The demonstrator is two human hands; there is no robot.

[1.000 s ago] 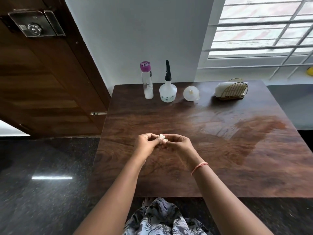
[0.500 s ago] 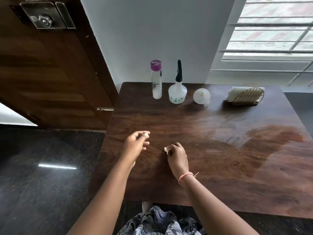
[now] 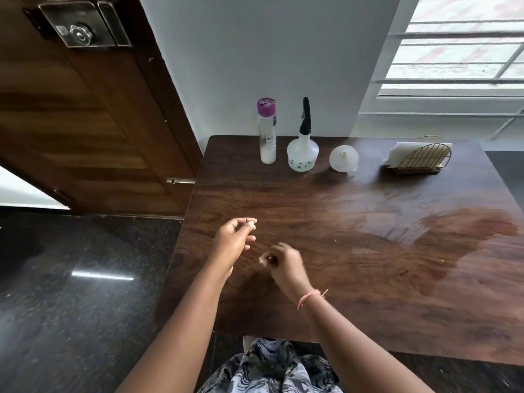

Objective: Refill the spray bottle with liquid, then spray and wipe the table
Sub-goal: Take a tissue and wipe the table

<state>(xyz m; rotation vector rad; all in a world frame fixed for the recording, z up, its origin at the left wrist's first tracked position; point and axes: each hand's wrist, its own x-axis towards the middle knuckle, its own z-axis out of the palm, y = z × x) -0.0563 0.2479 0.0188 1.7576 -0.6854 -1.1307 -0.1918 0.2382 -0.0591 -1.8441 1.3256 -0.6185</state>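
Over the near table (image 3: 368,279) | left hand (image 3: 234,242) pinches a tiny white bit | right hand (image 3: 285,265) pinches a white scrap, blurry | spray bottle (image 3: 302,154) stands far back, between water bottle (image 3: 267,131) and funnel (image 3: 344,159)

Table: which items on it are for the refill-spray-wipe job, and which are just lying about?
For the job:
spray bottle
purple-capped refill bottle
white funnel
tissues in the wire holder
table

Not part of it:
door lock
window grille
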